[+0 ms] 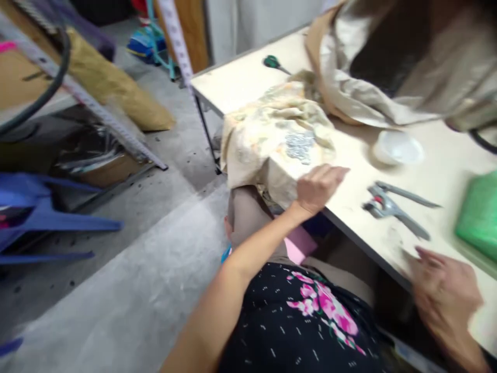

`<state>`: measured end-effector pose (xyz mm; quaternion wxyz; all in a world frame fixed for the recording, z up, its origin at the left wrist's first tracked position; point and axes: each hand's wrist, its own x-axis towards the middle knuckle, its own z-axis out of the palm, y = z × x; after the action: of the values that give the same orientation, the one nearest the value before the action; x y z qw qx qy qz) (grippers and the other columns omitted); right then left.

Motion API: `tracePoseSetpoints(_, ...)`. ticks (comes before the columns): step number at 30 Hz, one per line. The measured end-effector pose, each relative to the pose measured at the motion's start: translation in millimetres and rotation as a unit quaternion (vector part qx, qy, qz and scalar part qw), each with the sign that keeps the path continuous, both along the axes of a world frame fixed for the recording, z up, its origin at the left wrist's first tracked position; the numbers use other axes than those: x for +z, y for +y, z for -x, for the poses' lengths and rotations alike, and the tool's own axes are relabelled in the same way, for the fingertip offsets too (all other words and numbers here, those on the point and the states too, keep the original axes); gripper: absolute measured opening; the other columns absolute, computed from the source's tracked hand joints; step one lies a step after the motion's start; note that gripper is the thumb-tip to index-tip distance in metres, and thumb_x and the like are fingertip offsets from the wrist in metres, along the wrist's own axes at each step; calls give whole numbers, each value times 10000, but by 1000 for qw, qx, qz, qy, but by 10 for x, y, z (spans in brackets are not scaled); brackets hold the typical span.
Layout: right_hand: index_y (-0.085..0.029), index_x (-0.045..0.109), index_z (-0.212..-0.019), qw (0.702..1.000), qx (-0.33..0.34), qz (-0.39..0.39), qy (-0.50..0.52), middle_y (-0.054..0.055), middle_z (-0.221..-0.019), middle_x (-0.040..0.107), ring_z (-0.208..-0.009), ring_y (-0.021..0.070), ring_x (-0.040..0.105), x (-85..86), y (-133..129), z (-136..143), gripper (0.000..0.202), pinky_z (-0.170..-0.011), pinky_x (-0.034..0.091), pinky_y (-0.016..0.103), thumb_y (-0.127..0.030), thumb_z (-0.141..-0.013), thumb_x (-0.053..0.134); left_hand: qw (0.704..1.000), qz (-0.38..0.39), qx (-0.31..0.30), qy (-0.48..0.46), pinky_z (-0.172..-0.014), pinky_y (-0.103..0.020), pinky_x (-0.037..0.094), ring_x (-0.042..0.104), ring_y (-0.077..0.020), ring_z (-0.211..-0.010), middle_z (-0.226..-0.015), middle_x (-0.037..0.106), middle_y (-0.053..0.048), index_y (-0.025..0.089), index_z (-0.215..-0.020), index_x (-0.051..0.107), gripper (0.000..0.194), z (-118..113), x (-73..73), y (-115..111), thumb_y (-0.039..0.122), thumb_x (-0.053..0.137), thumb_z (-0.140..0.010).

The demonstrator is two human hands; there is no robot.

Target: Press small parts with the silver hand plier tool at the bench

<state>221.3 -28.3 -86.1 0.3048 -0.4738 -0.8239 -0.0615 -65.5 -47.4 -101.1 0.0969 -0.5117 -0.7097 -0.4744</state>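
Note:
My left hand (321, 189) is at the table's front edge, beside a rumpled cream patterned cloth (248, 140). Its fingers are bent and pressed together; what they hold, if anything, is hidden. A heap of small silvery metal pieces (300, 146) lies on the cloth, just beyond that hand. My right hand (446, 290) is over the table's edge at the lower right, blurred, its fingers curled in a pinch around something I cannot make out. Grey hand pliers (392, 207) with a red spot lie with handles spread between my hands, touched by neither.
A white plastic bowl (398, 148) stands behind the pliers, and a green block-like bundle (479, 215) at the right. A large cloth sack (349, 88) fills the back. A green-handled tool (274, 62) lies at the far edge. Blue plastic stool legs (70, 220) occupy the left floor.

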Motion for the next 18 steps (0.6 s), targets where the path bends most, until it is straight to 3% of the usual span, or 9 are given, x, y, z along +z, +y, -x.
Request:
tracePoseSetpoints(2,-269,688,-871,998,53,-35,-9,131,-767,679,-753,305,632,-20,-22,-149,433,-661,509,468,-447,-952,302,1000,-7,1,-1,-632,-270,389,615,-150,-744,-782,672,-38,223,-908,732,330,22,-16,48,343,440,-1005)
tracePoseSetpoints(7,-182,671,-960,998,40,-12,44,128,-841,675,-818,223,623,-21,-18,-131,386,-736,498,364,-387,-993,345,1000,19,6,-5,-685,-254,379,604,-147,-763,-806,681,-46,204,-887,713,319,68,49,118,363,458,-997)
tracePoseSetpoints(15,-176,631,-1026,989,36,-48,138,91,-893,666,-869,213,598,22,-50,-42,297,-799,476,387,-330,-1012,377,995,90,31,-24,-750,-292,383,583,-185,-799,-798,662,-64,182,-816,673,288,110,183,159,347,479,-951)
tracePoseSetpoints(18,-179,628,-1017,986,0,-49,156,88,-912,677,-904,209,598,35,-12,-30,258,-846,451,388,-322,-1009,413,994,101,43,-8,-749,-325,397,583,-205,-792,-788,675,-70,186,-806,678,304,104,206,222,370,465,-920)
